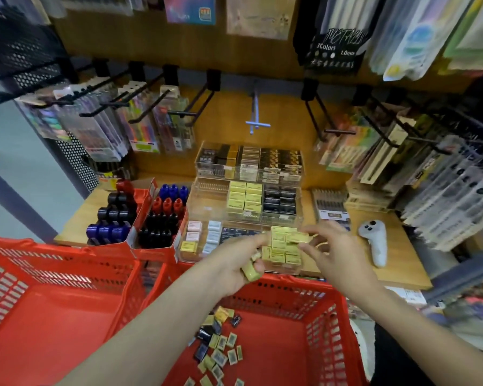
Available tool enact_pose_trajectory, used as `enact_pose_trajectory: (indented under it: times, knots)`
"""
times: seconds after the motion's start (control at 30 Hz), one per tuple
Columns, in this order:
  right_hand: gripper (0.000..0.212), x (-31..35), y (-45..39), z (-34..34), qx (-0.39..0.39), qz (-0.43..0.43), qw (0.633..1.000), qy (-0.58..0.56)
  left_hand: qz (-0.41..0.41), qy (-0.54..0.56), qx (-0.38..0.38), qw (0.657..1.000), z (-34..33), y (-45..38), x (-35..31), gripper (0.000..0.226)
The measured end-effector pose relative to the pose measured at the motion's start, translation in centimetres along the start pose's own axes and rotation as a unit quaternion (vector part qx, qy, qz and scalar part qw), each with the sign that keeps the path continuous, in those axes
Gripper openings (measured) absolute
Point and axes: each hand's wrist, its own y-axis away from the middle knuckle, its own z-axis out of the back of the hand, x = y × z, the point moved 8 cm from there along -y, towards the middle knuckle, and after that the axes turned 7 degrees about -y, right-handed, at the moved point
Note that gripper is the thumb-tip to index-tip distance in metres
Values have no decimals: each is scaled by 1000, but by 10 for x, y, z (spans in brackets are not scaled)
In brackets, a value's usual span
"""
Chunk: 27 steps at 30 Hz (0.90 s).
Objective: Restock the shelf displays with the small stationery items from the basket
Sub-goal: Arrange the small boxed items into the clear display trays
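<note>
- The right hand (336,246) reaches over the front row of a clear tiered display (243,218); its thumb and forefinger pinch one small yellow box (297,237) at the top of the yellow stack (282,250) in the front right compartment.
- The left hand (236,263) is just left of that stack, fingers curled round a few more yellow boxes (251,270); its forefinger stretches toward the stack's left side, whether touching it I cannot tell.
- In the front row, left of the stack, lie pale pink, yellow and white boxes (204,236) in their own compartments, with a dark section between them and the stack.
- The middle tier holds yellow boxes (244,199) beside black ones (279,201); its left compartment looks bare. The back tier holds dark and gold packs (248,161).
- Below the forearms stands a red basket (329,330); loose small items (218,349), yellow and dark, lie scattered on its floor near the left forearm.
- A second red basket (39,302) is to the left, touching the first.
- On the wooden shelf (399,263), right of the display, lies a white controller (374,242); behind it is a tray of pens (329,204).
- Left of the display, two red cartons (151,218) hold markers with black, blue and red caps.
- Hanging packs (109,126) of pens fill the hooks at left and right; one middle hook (255,112) is bare.
</note>
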Motion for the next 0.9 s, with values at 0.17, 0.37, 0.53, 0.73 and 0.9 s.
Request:
enact_pose_trajectory:
  times: [0.17,0.37,0.53,0.73,0.9]
  knots:
    - [25,-83,-10,-21,26,-115,992,51,34,141,19,989,5,-9,0,44]
    - [24,-99,-23,-54,-2,-98,995,9,73,99,101,987,-1,-3,14,44]
    - [25,-102,-23,-63,-22,-88,995,28,40,40,55,997,7,-2,19,38]
    - [39,-90,-17,-54,-33,-117,993,2,-6,26,9,1000,8,-2,18,39]
    - [42,-29,10,-62,116,-119,914,-369,-50,40,-10,998,5,-5,12,20]
